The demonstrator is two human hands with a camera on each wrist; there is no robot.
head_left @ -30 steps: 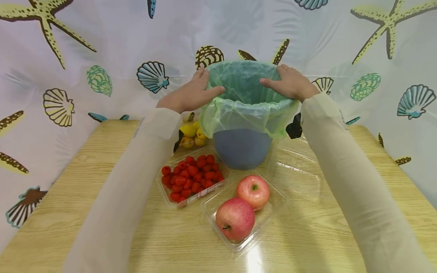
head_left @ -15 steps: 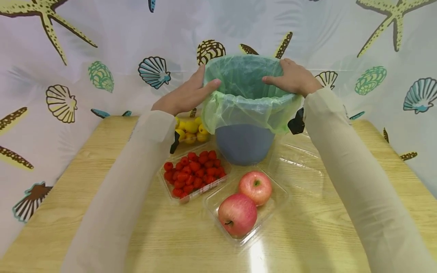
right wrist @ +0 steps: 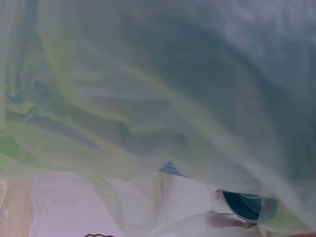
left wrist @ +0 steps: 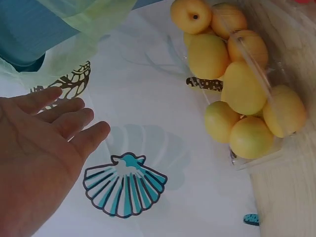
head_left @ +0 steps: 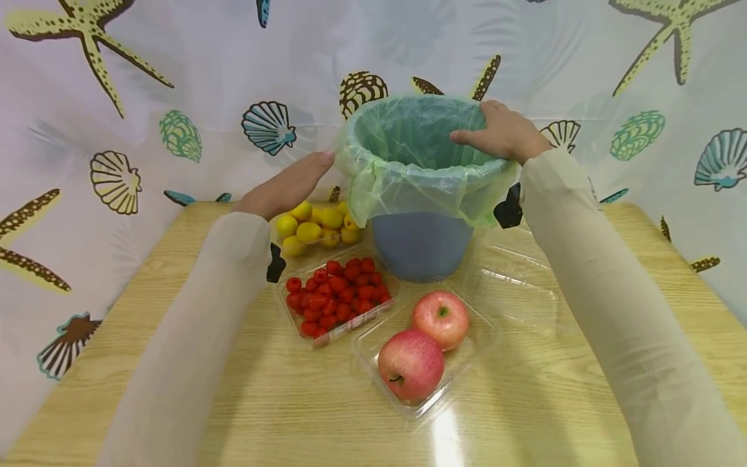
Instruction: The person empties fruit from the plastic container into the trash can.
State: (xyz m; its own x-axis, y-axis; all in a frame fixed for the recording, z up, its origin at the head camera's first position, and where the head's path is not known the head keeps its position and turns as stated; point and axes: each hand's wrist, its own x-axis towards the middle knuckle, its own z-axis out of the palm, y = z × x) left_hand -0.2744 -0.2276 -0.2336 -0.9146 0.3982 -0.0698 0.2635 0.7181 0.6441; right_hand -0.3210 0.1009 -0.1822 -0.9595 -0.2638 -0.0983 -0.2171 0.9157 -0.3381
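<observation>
In the head view, a blue trash bin (head_left: 423,246) stands upright, with a thin green bag (head_left: 417,185) lining it and folded over its rim. My right hand (head_left: 506,133) rests on the right side of the bagged rim, thumb extended over the opening. Bag folds fill the right wrist view and hide the hand there. My left hand (head_left: 288,185) is in the air left of the bin, apart from it, palm turned toward it. Its relaxed, spread fingers hold nothing in the left wrist view. Yellow fruits (left wrist: 242,89) in a clear box are below this hand.
A clear tray of raspberries (head_left: 338,295) stands in front of the bin. Two red apples (head_left: 411,364) sit in another clear tray nearer me. Transparent plastic containers (head_left: 513,285) lie to the right of the bin. A shell-patterned curtain (head_left: 222,58) hangs behind the table (head_left: 280,415).
My left hand has come off the rim and moved left and down, uncovering more of the yellow fruits. My right hand has stayed on the rim.
</observation>
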